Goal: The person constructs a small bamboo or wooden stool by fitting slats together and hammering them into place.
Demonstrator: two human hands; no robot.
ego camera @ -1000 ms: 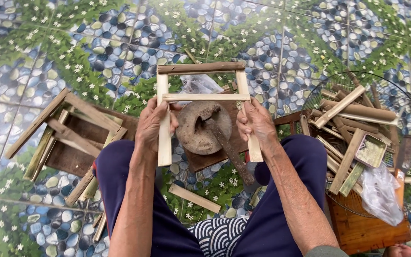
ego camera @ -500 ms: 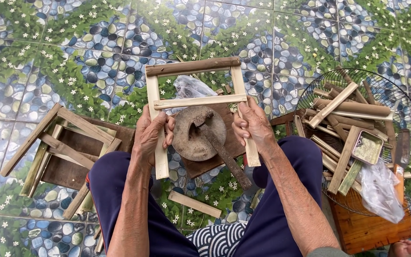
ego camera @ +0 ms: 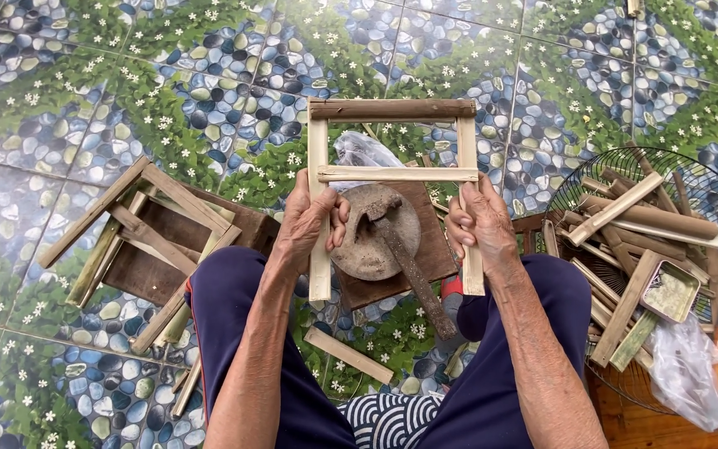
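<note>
Wooden frame [ego camera: 392, 175] (unfinished) | left hand [ego camera: 309, 220] – grips rail | right hand [ego camera: 479, 224] – grips rail

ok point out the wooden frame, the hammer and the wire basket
wooden frame [ego camera: 393, 109], head view, on its dark top bar
hammer [ego camera: 409, 266], head view, middle of its handle
wire basket [ego camera: 712, 179], head view, on its far rim

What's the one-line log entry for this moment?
left hand: grips left rail of wooden frame | right hand: grips right rail | under frame: hammer on round stone | right: wire basket of sticks
</note>
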